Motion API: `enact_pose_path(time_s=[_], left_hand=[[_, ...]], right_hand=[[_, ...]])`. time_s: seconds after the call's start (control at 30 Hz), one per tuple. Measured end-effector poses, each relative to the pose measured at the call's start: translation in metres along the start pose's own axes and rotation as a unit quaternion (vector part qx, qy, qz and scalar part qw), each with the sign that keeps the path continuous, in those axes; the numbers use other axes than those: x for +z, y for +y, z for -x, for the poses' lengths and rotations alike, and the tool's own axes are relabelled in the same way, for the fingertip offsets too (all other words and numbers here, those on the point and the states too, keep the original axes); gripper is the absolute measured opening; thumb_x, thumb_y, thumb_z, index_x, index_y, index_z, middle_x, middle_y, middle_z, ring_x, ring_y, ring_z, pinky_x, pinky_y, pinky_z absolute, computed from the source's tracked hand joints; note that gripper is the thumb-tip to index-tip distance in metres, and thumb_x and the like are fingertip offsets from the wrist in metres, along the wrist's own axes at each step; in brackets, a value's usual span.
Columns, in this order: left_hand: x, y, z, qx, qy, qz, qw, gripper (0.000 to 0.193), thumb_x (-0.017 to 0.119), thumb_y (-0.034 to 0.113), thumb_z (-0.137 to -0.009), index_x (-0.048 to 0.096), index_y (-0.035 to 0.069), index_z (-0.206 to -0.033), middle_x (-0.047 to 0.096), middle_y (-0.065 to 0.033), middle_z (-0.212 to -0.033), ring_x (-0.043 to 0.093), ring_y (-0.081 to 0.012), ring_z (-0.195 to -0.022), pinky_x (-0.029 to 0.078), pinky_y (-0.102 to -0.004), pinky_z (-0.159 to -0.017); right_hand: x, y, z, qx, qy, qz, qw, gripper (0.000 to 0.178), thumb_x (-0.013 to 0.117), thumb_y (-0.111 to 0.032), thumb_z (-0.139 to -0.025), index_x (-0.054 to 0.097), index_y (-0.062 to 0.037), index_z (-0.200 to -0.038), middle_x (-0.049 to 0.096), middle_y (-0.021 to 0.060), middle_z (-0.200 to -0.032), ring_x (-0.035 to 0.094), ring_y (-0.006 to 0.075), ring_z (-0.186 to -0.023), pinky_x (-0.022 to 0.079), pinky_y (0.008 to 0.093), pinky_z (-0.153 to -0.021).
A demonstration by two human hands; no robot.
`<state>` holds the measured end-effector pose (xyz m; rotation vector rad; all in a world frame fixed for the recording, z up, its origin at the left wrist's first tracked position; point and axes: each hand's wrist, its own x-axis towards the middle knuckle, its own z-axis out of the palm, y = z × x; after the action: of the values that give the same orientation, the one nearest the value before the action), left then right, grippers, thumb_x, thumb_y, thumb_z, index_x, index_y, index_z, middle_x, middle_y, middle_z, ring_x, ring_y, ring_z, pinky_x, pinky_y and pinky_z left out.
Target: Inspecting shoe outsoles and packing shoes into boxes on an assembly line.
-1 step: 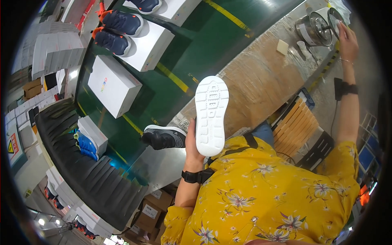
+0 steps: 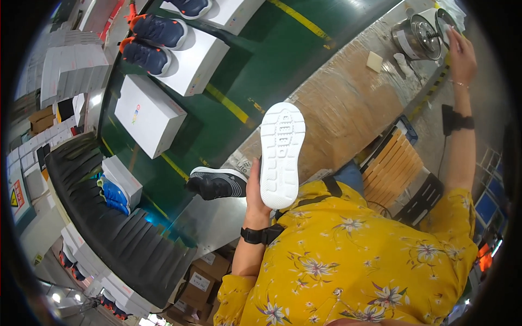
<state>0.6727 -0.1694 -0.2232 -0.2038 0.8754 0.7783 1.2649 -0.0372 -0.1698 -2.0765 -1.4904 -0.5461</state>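
My left hand [image 2: 256, 191] is closed around a shoe [image 2: 283, 157], held with its white ridged sole facing up. The sole hides the upper. Just left of that hand, a black shoe [image 2: 216, 183] with grey lines and a white sole rests at the table's edge. Far off to the right, my right hand [image 2: 462, 57] reaches out with its fingers pinched on a small white wad [image 2: 448, 29], whose kind I cannot make out. The wad is at the round raised lid [image 2: 443, 22] of a metal pot [image 2: 416, 39].
A plastic-wrapped table [image 2: 337, 114] bears a cream block [image 2: 374, 62] and a crumpled white cloth [image 2: 403, 65]. Beyond is a green conveyor belt [image 2: 255, 70] with a white shoebox [image 2: 148, 115] and navy shoes [image 2: 157, 31] on boxes. A wooden-slatted chair [image 2: 392, 169] stands at my right.
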Motion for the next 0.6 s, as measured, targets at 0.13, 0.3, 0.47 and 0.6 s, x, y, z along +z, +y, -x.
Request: enact_pose_path(time_s=[0.13,0.3,0.47,0.6], left_hand=[[-0.006,-0.004,-0.004,-0.060,0.049,-0.017,0.997,0.055,0.040,0.041,-0.107,0.047,0.002,-0.144,0.062,-0.0155,-0.134,0.066,-0.0272,-0.113,0.055,-0.0383,-0.095],[-0.008,-0.020,-0.016,-0.106,0.166,-0.164,0.966,0.048,0.053,0.037,-0.103,0.060,-0.005,-0.125,0.070,-0.0143,-0.114,0.070,-0.0220,-0.098,0.056,-0.0324,-0.085],[-0.010,-0.019,-0.015,-0.032,0.227,-0.443,0.866,0.039,0.059,0.035,-0.102,0.060,-0.002,-0.114,0.063,-0.0040,-0.088,0.054,-0.0146,-0.073,0.047,-0.0288,-0.071],[0.014,-0.005,-0.016,0.135,0.144,-0.654,0.730,0.048,0.064,0.014,-0.095,0.043,0.004,-0.137,0.060,-0.0079,-0.106,0.056,-0.0159,-0.087,0.047,-0.0299,-0.083]], right_hand=[[-0.013,-0.128,0.070,0.032,-0.163,-0.243,0.956,0.026,0.072,-0.006,-0.088,0.073,-0.0147,-0.112,0.073,-0.0024,-0.101,0.066,0.0118,-0.082,0.053,0.0248,-0.074],[0.005,-0.224,0.181,0.020,-0.363,-0.423,0.830,0.018,0.074,-0.008,-0.085,0.075,-0.0126,-0.102,0.065,0.0046,-0.087,0.065,0.0178,-0.077,0.053,0.0296,-0.069],[-0.005,-0.272,0.244,0.088,-0.403,-0.474,0.777,0.017,0.073,-0.006,-0.085,0.075,-0.0100,-0.102,0.063,0.0073,-0.089,0.063,0.0220,-0.077,0.053,0.0314,-0.068],[-0.003,-0.280,0.251,0.096,-0.407,-0.455,0.786,0.016,0.072,-0.007,-0.086,0.073,-0.0078,-0.102,0.062,0.0081,-0.093,0.063,0.0248,-0.079,0.053,0.0320,-0.069]])
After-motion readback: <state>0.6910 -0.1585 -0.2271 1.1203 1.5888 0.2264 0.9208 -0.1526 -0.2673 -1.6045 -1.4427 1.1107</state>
